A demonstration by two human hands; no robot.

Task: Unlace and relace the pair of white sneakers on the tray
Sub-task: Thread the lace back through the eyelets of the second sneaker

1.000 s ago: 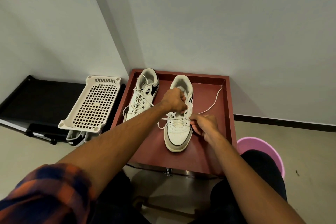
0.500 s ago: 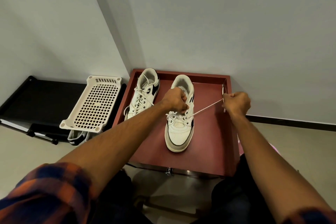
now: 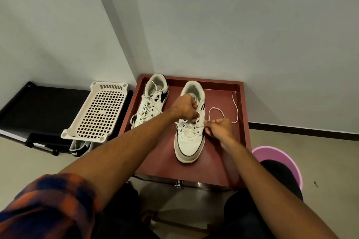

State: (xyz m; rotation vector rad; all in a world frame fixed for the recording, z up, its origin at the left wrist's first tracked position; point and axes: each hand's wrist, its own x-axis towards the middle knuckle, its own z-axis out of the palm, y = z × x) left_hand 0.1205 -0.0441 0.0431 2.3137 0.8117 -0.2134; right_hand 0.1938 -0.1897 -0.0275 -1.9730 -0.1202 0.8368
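Two white sneakers stand on a dark red tray (image 3: 223, 163) against the wall. The left sneaker (image 3: 150, 103) is laced, its lace ends loose. The right sneaker (image 3: 191, 139) is laced only at its lower eyelets. My left hand (image 3: 185, 107) grips the right sneaker's upper, over the tongue. My right hand (image 3: 218, 128) pinches the white lace (image 3: 233, 106) close to the shoe's right-side eyelets. The free length of that lace loops slack across the tray toward the right rim.
A white perforated plastic rack (image 3: 99, 112) leans on a black low shelf (image 3: 44, 106) left of the tray, with a dark shoe (image 3: 80, 149) under it. A pink bucket (image 3: 279, 157) stands on the floor at the right. Walls meet in a corner behind the tray.
My right hand pulled the lace taut out to the tray's right rim, then came back to the shoe's eyelets; the lace now lies slack in a loop. My left hand stayed on the sneaker.
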